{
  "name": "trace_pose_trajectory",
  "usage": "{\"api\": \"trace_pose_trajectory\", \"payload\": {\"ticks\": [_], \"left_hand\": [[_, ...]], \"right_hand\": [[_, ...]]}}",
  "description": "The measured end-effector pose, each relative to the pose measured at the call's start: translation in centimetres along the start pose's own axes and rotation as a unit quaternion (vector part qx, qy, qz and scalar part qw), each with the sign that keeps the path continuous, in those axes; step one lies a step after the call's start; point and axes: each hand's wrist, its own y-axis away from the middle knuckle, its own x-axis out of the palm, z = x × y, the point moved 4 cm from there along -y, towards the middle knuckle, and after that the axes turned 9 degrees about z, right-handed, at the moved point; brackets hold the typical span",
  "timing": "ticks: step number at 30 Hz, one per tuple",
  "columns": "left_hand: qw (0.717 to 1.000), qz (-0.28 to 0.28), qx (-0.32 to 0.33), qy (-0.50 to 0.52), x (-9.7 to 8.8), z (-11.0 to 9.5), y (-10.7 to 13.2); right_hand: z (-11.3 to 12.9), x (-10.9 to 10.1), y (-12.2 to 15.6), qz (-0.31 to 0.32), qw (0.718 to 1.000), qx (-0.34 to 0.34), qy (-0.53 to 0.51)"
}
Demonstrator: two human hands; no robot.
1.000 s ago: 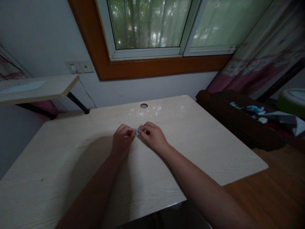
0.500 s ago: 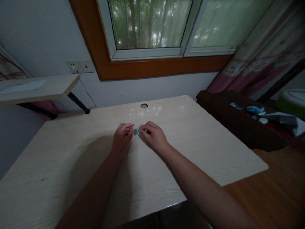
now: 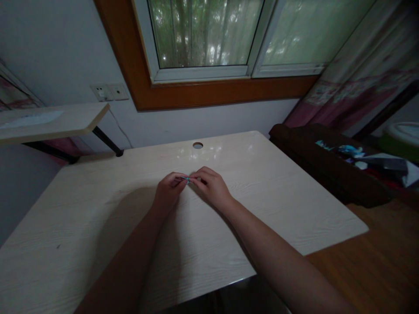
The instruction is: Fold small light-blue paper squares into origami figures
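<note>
Turquoise, sits as a small piece [image 3: 187, 179] in the pinched grip of left hand [image 3: 168, 188] and right hand [image 3: 211, 183] over the bench [image 3: 268, 192], and could slip free through uneven pulling.

There's just one camera over there, worn on the person's head at the near side of the desk [image 3: 262, 196], facing forward and tipped down toward the wall with the window [image 3: 206, 35]. It sees the left hand [image 3: 166, 190] and right hand [image 3: 212, 185] from above and behind, close by, mid-view, yet takes in the shelf [image 3: 73, 120] at far left and the curtain [image 3: 347, 78] at right.
</note>
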Motion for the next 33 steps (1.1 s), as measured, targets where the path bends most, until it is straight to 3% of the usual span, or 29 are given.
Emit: {"api": "trace_pose_trajectory", "payload": {"ticks": [6, 16, 22, 33], "left_hand": [[0.993, -0.046, -0.039, 0.102, -0.41, -0.03, -0.03], [0.988, -0.068, -0.041, 0.133, -0.67, 0.41, -0.15], [0.989, -0.037, -0.054, 0.130, -0.33, 0.27, -0.09], [0.993, 0.001, -0.051, 0.106, -0.09, -0.36, 0.02]], "right_hand": [[-0.12, -0.49, 0.00, -0.043, 0.999, 0.021, -0.016], [-0.26, -0.11, 0.00, -0.019, 0.998, 0.020, -0.059], [-0.01, -0.41, -0.21, -0.019, 0.998, 0.004, -0.058], [-0.84, -0.03, -0.22, -0.016, 0.994, 0.047, -0.102]]}}
